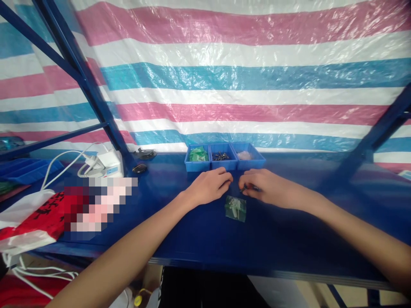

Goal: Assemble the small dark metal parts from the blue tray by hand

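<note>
My left hand (212, 185) is over the blue tabletop, palm down, fingers curled toward the thumb. I cannot make out anything between its fingertips. Facing it, my right hand (261, 185) is closed on a small dark part (244, 188), too small to name. Just below both hands lies a small clear bag with green edges (235, 208), with several pale, slender pieces showing inside. Beyond my fingers stand three joined blue bins. Green bags fill the left bin (198, 167), small dark metal parts the middle bin (224, 165), and clear or pinkish pieces the right bin (257, 164).
To the left are a white power strip (114, 167) with plugs and cables, a red and white bag (41, 218) and a dark mouse-like object (140, 168). Blue frame posts (105, 115) and a striped plastic sheet (240, 77) enclose the bench (289, 244).
</note>
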### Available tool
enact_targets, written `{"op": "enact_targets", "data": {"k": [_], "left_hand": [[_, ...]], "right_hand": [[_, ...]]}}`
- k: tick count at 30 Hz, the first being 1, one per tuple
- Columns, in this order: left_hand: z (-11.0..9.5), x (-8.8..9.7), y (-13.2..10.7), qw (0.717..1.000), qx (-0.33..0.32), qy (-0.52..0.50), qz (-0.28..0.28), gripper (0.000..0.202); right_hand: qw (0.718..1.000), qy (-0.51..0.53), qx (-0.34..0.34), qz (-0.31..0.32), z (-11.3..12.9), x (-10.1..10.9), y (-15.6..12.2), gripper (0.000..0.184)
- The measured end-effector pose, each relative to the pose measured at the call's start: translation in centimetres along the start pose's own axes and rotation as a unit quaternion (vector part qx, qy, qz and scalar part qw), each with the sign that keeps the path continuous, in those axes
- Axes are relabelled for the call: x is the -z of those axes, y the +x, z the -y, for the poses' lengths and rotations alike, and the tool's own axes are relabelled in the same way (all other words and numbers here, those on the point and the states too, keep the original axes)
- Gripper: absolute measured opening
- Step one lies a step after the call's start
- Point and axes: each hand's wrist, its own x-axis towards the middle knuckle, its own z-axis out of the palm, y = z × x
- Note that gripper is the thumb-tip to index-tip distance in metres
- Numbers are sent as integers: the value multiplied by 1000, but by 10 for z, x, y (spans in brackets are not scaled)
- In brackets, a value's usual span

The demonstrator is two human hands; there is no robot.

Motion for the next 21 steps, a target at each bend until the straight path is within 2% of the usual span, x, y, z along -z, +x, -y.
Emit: {"op": "enact_targets", "data": {"k": [8, 16, 21], "left_hand": [[-4, 0, 0, 1000, -3, 2, -7, 22], [-3, -1, 0, 999, 28, 1, -33, 18], [-1, -2, 0, 999, 22, -1, -30, 18]], "right_hand": [[1000, -24, 3, 1, 0, -5, 1, 18], [999, -7, -29, -18, -2, -11, 2, 14], [999, -15, -32, -29, 0, -11, 0, 15]]}}
